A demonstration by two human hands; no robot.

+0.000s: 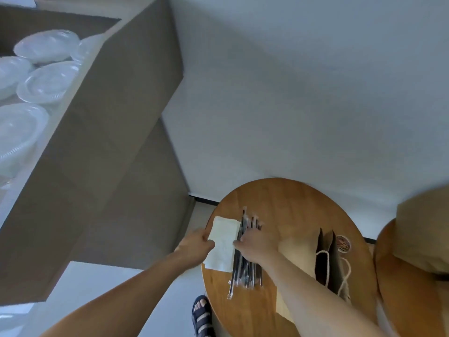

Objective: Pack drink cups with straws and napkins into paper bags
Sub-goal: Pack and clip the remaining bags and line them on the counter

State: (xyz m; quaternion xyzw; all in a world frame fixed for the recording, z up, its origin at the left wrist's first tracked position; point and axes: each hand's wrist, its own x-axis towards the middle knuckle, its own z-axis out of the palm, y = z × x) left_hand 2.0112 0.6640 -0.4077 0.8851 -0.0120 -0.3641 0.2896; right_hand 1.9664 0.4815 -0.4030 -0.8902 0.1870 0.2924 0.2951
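While clear plastic containers [46,45] crowd the shelf [80,69] at far left, the left hand [196,243] reaches to the left rim of the round wooden table [291,205]. It pinches the left edge of a stack of white napkins [223,242], thumb on top. Near its forearm, a sandalled foot [201,314] stands on the floor. Touching the napkins' right edge lies a bundle of wrapped straws [245,268], pointing near to far. The right hand [255,244] rests on the straws, fingers bent down over them, thumb against the napkins; whether it grips any straw I cannot tell. Further right an open paper bag [325,259] stands upright on the table, twine handle hanging. Just beyond it sits a cup [342,243] with a patterned top. At far right a second table [401,288] carries a blurred tan paper object [425,227].
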